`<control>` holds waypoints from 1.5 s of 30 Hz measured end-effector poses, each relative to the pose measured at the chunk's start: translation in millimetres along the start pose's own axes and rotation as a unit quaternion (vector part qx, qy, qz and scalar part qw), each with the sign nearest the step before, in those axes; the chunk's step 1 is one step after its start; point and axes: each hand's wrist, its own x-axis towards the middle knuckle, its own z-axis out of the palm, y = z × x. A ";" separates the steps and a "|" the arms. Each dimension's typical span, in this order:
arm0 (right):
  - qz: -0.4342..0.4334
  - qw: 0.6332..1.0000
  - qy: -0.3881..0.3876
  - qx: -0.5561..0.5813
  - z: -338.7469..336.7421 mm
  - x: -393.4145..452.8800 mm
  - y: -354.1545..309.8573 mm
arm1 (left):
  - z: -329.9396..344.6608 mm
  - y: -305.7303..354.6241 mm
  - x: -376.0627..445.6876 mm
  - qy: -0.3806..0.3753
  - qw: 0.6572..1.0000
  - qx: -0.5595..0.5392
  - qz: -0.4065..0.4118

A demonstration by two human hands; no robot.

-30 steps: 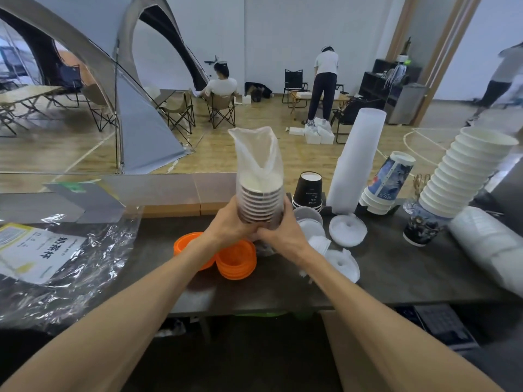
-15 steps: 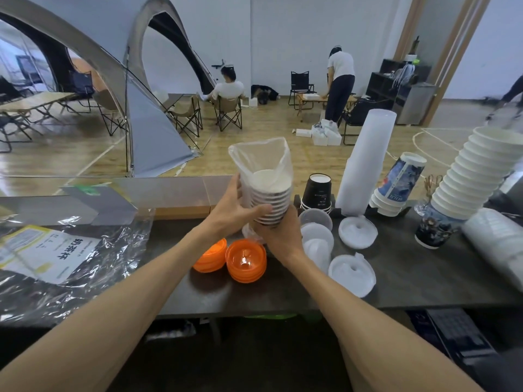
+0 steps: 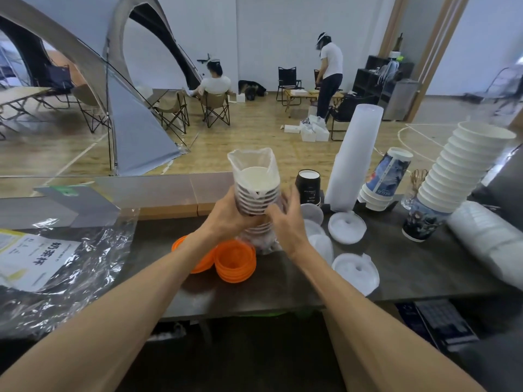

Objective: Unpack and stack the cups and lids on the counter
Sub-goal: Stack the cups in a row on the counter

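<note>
A stack of paper cups in a clear plastic sleeve stands upright at the middle of the dark counter. My left hand grips the stack's left side. My right hand is on its right side, fingers spread against the plastic low on the stack. The sleeve's open top rises above the uppermost cup. Two piles of orange lids lie just in front of the stack. White lids lie to the right.
A black cup, a tall white sleeved stack, printed cups and a leaning stack of white bowls stand at the right. Crumpled plastic wrap with a label lies at the left. People and chairs are beyond the counter.
The stack has come down and stands lower on the counter. My right hand has moved from under the stack to its right side with fingers spread.
</note>
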 end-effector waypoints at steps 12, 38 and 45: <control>-0.048 0.992 -0.005 -0.120 19.0 -5.8 18.8 | -27.4 -2.9 -6.2 -0.125 0.991 0.029 -0.048; -0.040 0.820 -0.170 -0.545 -2.3 48.4 -88.4 | -9.7 -36.7 5.3 -0.152 0.978 0.111 -0.087; -0.017 0.914 -0.042 -0.403 -22.0 43.5 -70.2 | -10.4 -22.4 0.4 -0.129 0.988 0.079 -0.027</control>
